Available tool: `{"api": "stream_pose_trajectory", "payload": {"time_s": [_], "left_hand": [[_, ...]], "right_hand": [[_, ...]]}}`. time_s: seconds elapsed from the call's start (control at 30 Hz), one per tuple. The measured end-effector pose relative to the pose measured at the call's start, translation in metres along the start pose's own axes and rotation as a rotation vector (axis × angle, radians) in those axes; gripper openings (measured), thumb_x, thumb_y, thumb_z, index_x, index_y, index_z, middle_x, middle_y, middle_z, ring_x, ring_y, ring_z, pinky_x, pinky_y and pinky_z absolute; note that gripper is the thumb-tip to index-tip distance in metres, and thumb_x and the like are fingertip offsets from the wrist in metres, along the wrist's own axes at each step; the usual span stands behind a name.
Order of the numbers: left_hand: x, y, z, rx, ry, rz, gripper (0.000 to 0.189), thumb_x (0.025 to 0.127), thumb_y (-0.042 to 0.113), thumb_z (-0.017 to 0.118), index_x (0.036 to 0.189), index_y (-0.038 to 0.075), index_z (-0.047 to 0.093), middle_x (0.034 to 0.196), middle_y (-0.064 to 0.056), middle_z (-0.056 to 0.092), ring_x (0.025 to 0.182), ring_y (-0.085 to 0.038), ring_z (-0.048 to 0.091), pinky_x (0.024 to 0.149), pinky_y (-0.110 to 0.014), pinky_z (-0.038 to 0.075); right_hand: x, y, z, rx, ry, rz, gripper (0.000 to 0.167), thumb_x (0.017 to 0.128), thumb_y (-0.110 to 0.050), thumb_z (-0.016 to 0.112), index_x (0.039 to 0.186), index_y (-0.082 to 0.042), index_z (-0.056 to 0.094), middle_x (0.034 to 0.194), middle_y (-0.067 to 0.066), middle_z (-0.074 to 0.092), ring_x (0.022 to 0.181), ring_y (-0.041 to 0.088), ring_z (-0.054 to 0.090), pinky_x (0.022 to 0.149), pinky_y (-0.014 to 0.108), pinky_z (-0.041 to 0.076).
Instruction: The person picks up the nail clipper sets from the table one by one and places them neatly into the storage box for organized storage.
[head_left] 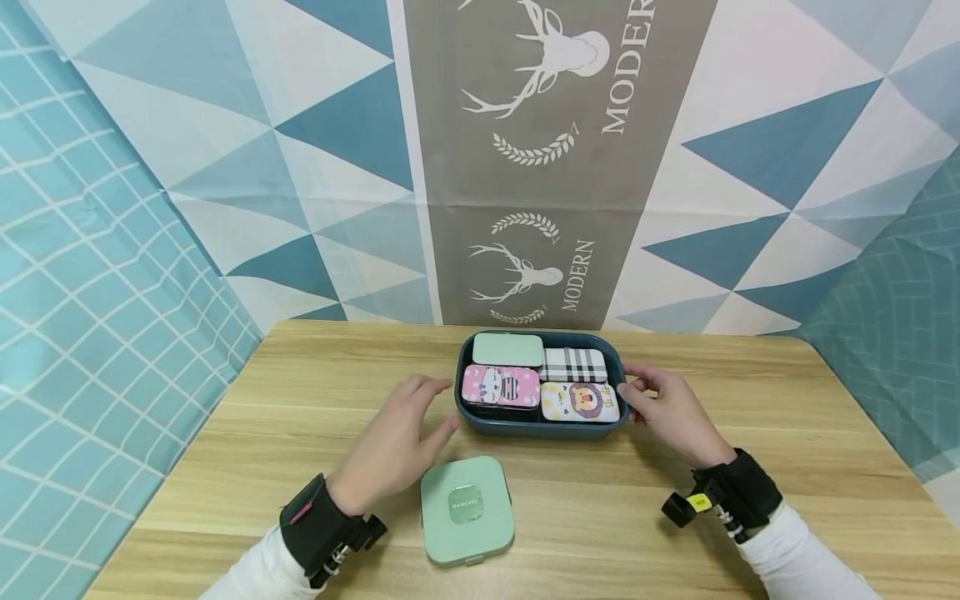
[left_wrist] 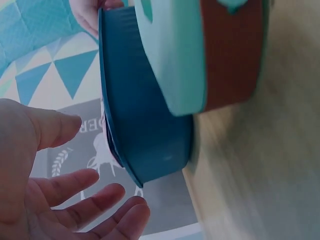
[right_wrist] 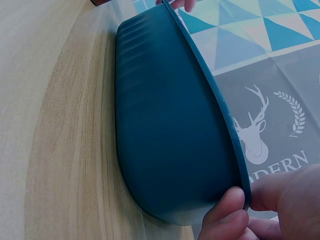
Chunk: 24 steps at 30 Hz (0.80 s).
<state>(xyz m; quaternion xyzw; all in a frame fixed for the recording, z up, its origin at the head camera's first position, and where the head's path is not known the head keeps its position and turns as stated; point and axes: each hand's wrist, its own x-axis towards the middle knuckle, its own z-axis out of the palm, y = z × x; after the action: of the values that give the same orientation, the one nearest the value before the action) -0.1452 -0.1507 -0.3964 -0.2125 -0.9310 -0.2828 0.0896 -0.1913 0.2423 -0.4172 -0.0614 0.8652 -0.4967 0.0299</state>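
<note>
A dark blue oval bin [head_left: 540, 429] stands on the table with several small tins in it: a green tin [head_left: 507, 349], a pink cartoon tin [head_left: 501, 386], a plaid tin [head_left: 573, 365] and a lion tin [head_left: 581, 402]. My right hand [head_left: 669, 414] pinches the bin's right end, thumb over the rim and fingers outside, as the right wrist view shows. My left hand [head_left: 393, 442] is held by the left end with fingers spread and relaxed, a small gap from the rim. Near its thumb lies a square mint-green case [head_left: 467, 533] with "MANICURE" on its lid.
The wooden table [head_left: 600, 517] ends at a patterned cloth backdrop [head_left: 517, 183] just behind the bin. Blue tiled cloth [head_left: 97, 250] hangs along the left side, and a teal one [head_left: 892, 325] on the right. Black straps with small cameras sit on both wrists.
</note>
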Motion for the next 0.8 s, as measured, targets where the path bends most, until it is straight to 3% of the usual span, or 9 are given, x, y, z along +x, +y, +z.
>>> {"api": "stream_pose_trajectory", "payload": {"time_s": [0.3, 0.63, 0.8], "left_hand": [[-0.013, 0.007, 0.006, 0.002, -0.058, 0.033, 0.055, 0.099, 0.030, 0.078, 0.145, 0.005, 0.062, 0.133, -0.009, 0.062, 0.123, -0.022, 0.057, 0.103, -0.042, 0.053], [-0.023, 0.015, 0.008, 0.011, -0.203, 0.049, 0.078, 0.094, 0.065, 0.071, 0.148, 0.010, 0.060, 0.132, -0.001, 0.061, 0.118, -0.012, 0.054, 0.100, -0.040, 0.055], [-0.025, 0.020, 0.007, 0.017, -0.251, 0.050, 0.088, 0.090, 0.073, 0.070, 0.152, 0.011, 0.056, 0.136, -0.001, 0.060, 0.121, -0.014, 0.053, 0.103, -0.043, 0.053]], "right_hand": [[0.001, 0.001, 0.000, 0.009, -0.003, 0.006, 0.048, 0.109, -0.011, 0.060, 0.152, 0.008, 0.049, 0.098, 0.017, 0.061, 0.073, 0.025, 0.061, 0.062, 0.033, 0.056], [0.001, 0.001, 0.000, 0.019, -0.004, 0.005, 0.048, 0.109, -0.011, 0.060, 0.152, 0.008, 0.049, 0.099, 0.017, 0.061, 0.073, 0.024, 0.061, 0.062, 0.033, 0.056], [0.001, 0.002, 0.000, 0.007, 0.001, 0.003, 0.049, 0.109, -0.013, 0.061, 0.152, 0.007, 0.049, 0.098, 0.017, 0.061, 0.072, 0.024, 0.061, 0.061, 0.033, 0.055]]}}
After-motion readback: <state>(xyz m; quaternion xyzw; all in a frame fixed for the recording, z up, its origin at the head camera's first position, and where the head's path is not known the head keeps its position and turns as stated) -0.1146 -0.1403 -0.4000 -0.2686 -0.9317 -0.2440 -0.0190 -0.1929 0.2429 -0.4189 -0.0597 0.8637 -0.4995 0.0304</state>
